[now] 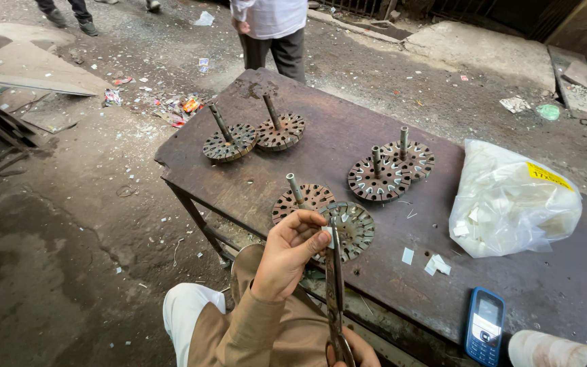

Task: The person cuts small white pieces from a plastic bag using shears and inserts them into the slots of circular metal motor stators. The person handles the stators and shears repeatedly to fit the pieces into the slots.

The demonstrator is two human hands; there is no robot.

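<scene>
Slotted rotor disc [349, 230] is lying at the metal table's [545, 285] near edge, where we are steadying it with our left hand [287, 253], fingers curled around a white slip. Our right hand [353, 348] is gripping the scissors' [334, 285] handles, blades pointing up toward the disc.

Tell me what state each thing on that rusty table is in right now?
Slotted disc: held at the table edge by the left hand.
Scissors: gripped by the right hand, blades up against the held disc.
Five other discs: lying flat, shafts up.
Plastic bag: full of white slips, slumped.
Mobile phone: face up, screen dark.
Table: rusty.
</scene>
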